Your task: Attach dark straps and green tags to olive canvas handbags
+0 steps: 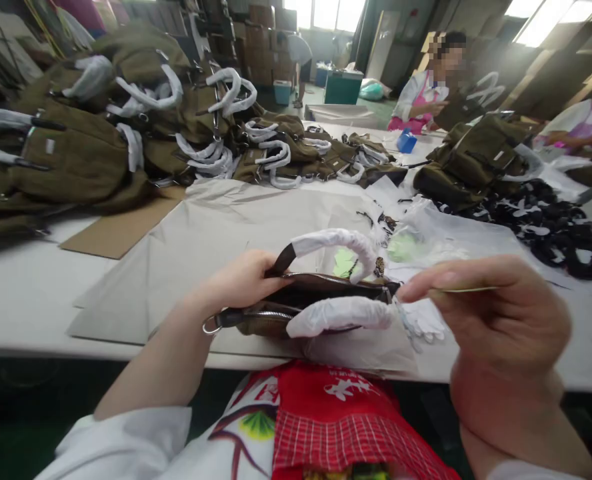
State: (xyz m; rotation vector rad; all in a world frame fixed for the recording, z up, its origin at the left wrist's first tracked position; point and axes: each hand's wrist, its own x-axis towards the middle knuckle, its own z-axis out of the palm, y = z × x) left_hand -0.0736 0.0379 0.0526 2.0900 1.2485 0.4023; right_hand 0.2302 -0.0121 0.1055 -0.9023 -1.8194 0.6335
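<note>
An olive handbag (266,325) lies at the table's front edge with its zipped mouth open and two handles wrapped in white paper (343,316). My left hand (249,279) grips the bag's left side near the base of the far handle, fingers partly hidden by the bag. At the right end of the zipper, my right hand (496,313) is closed in a pinch on a thin pale green tag (469,290), seen edge-on. Its fingertips are close to the zipper end; whether they touch the bag is unclear.
Olive bags (76,150) are heaped at the back left, beside brown cardboard (121,227). Green tags (403,247) and white packets (423,320) lie right of the bag. Farther right are black coiled straps (571,233) and more bags (476,157). Two people work across the table.
</note>
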